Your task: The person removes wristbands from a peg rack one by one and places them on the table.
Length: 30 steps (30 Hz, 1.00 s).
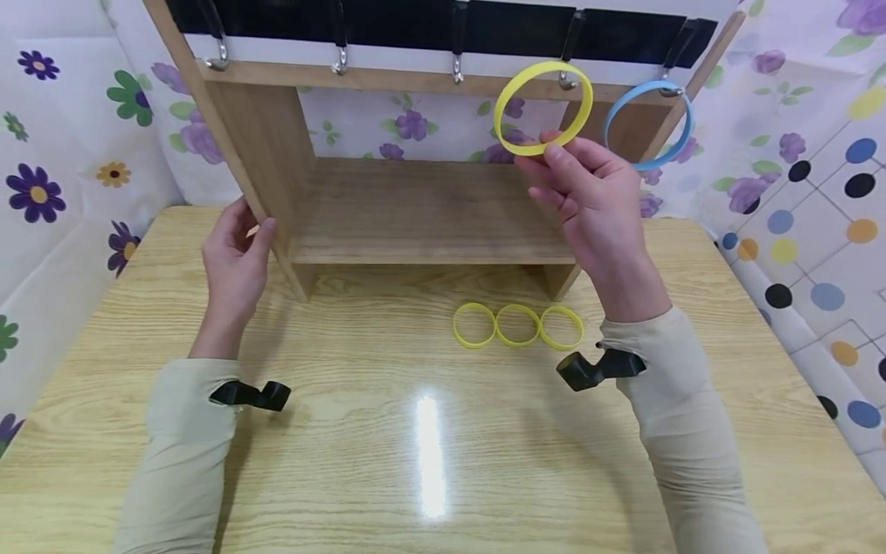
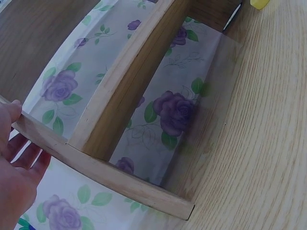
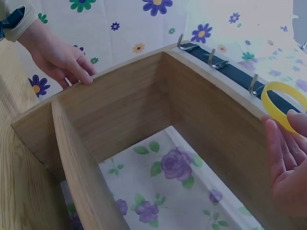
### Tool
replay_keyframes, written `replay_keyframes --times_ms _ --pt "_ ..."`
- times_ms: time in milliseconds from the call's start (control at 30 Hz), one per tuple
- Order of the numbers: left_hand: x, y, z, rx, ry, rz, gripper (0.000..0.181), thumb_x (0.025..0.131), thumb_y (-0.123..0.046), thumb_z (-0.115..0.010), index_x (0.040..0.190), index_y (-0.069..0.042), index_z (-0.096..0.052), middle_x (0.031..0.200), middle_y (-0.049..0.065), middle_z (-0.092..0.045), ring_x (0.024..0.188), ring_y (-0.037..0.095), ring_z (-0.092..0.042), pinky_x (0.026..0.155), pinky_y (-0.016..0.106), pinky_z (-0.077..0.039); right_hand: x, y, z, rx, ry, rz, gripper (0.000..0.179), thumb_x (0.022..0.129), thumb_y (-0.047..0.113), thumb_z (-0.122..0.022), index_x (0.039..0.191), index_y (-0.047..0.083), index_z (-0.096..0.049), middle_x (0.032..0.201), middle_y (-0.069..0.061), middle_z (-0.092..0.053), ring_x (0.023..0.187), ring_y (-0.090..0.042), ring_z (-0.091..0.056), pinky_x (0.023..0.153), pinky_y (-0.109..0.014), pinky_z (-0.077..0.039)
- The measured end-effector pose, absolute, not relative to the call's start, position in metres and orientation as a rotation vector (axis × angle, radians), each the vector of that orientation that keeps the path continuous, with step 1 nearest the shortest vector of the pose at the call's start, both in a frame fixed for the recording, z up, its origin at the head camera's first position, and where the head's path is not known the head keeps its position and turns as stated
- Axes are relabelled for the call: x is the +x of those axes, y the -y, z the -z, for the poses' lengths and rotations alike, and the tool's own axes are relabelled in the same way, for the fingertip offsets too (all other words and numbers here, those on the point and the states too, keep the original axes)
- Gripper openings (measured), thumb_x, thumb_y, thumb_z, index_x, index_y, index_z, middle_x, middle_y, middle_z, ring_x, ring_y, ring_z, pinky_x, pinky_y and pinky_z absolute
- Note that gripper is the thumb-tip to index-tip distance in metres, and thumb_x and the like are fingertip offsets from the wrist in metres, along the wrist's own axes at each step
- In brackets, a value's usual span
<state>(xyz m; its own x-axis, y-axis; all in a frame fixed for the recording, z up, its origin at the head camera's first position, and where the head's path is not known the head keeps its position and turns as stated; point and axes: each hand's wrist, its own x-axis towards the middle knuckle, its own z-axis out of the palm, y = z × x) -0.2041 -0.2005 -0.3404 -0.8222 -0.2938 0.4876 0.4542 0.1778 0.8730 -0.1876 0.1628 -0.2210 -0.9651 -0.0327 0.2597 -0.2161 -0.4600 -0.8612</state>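
Note:
My right hand [image 1: 588, 192] pinches a yellow ring [image 1: 589, 98] between thumb and fingers, holding it upright before the hook strip of a wooden shelf [image 1: 429, 208]. In the head view the ring overlaps the second metal hook from the right. A blue ring [image 1: 654, 164] hangs from the rightmost hook, beside my right hand. My left hand [image 1: 238, 261] grips the front edge of the shelf's left side panel [image 3: 120, 69], thumb on one face and fingers on the other. Three yellow rings [image 1: 474, 345] lie in a row on the table below the shelf.
The shelf stands on a wood-grain table [image 1: 360, 462]. Along its top, bare metal hooks [image 1: 458, 68] stick out from a black strip [image 1: 401, 27]. Flowered sheeting [image 1: 76, 100] surrounds the table's back and left; dotted sheeting [image 1: 824, 254] is on the right.

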Motion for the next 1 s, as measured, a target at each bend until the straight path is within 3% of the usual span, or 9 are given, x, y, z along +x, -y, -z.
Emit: replay_keyframes --times_ms 267,600,800,1000 --pt "-0.204 0.197 0.339 -0.139 1.925 1.684 0.038 0.094 0.000 -0.057 0.133 -0.001 -0.056 0.114 0.005 -0.063 0.106 0.014 -0.057 0.090 0.026 -0.047 -0.185 -0.162 0.223 0.441 1.638 -2.517 0.017 0.090 0.002 -0.065 0.105 -0.004 -0.070 0.109 -0.019 -0.066 0.091 -0.024 -0.069 0.070 -0.026 -0.055" --pt "-0.203 0.200 0.339 -0.126 1.920 1.696 0.039 0.094 -0.001 -0.058 0.133 -0.003 -0.057 0.111 0.001 -0.063 0.104 0.015 -0.057 0.090 0.026 -0.047 -0.183 -0.167 0.212 0.499 1.642 -2.468 0.024 0.086 0.002 -0.071 0.106 -0.010 -0.068 0.102 -0.020 -0.067 0.087 -0.025 -0.069 0.067 -0.025 -0.055" --pt "-0.203 0.200 0.340 -0.134 1.930 1.686 0.039 0.095 -0.002 -0.058 0.134 -0.004 -0.056 0.115 0.003 -0.063 0.106 0.015 -0.057 0.090 0.027 -0.047 -0.179 -0.171 0.230 0.583 1.819 -2.374 0.014 0.090 -0.001 -0.064 0.102 -0.003 -0.072 0.097 -0.013 -0.070 0.087 -0.022 -0.069 0.064 -0.026 -0.055" --pt "-0.204 0.201 0.341 -0.152 1.906 1.700 0.038 0.094 -0.001 -0.058 0.133 -0.003 -0.057 0.113 0.003 -0.063 0.105 0.016 -0.057 0.089 0.026 -0.047 -0.175 -0.175 0.252 0.593 2.070 -2.250 0.015 0.091 -0.002 -0.064 0.101 0.001 -0.074 0.096 -0.011 -0.071 0.086 -0.020 -0.067 0.071 -0.033 -0.056"
